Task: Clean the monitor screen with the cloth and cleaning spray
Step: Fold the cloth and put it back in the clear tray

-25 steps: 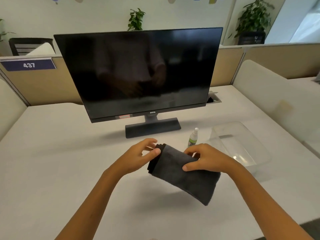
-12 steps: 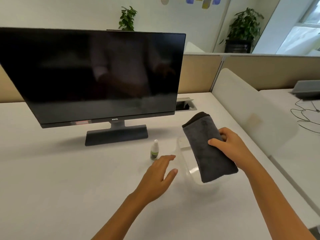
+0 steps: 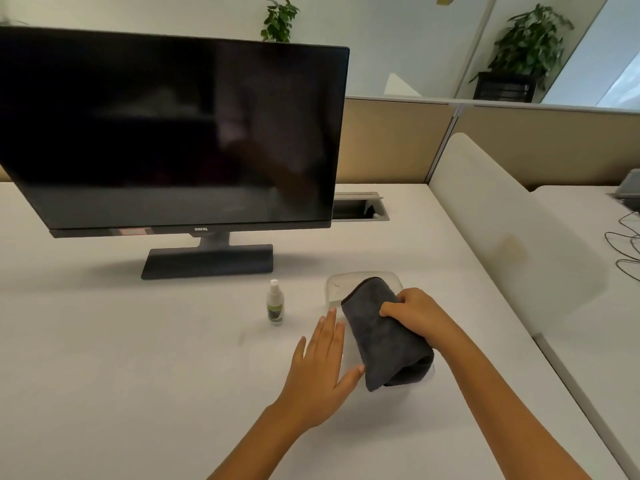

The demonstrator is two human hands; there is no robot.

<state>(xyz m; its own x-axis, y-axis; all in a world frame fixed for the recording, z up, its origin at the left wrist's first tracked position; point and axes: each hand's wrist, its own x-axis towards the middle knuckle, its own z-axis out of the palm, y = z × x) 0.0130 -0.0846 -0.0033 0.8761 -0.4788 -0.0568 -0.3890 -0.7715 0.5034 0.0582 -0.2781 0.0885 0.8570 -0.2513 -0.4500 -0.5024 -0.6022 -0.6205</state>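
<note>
The right hand (image 3: 417,315) is curled closed around a folded dark grey microfibre cloth (image 3: 384,337), fingers wrapped over its upper edge and the thumb hidden behind it. The cloth hangs as a thick roll over a clear, shallow plastic tray (image 3: 337,289), covering most of it; whether the cloth rests in the tray or is held just above it cannot be told. The left hand (image 3: 320,368) lies flat and open, palm down, fingers spread and pointing toward 12 o'clock, holding nothing. Its thumb tip touches or nearly touches the lower edge of the cloth, and its fingertips reach near the tray's near left corner. Whether the palm rests on the white desk (image 3: 121,358) or hovers just above it is unclear.

From the left hand, a small clear spray bottle with a white cap and a green label (image 3: 275,303) stands upright at about 11 o'clock, apart from both hands and just left of the tray. Beyond the bottle, toward 11 o'clock, stands a wide black flat-screen monitor on a dark rectangular base (image 3: 173,133), its screen dark and untouched.

Counted: two hands, one cloth, one spray bottle, one tray, one monitor. Two green potted plants show behind the partitions, one (image 3: 278,20) at 12 o'clock above the monitor and one (image 3: 530,46) at 2 o'clock.
</note>
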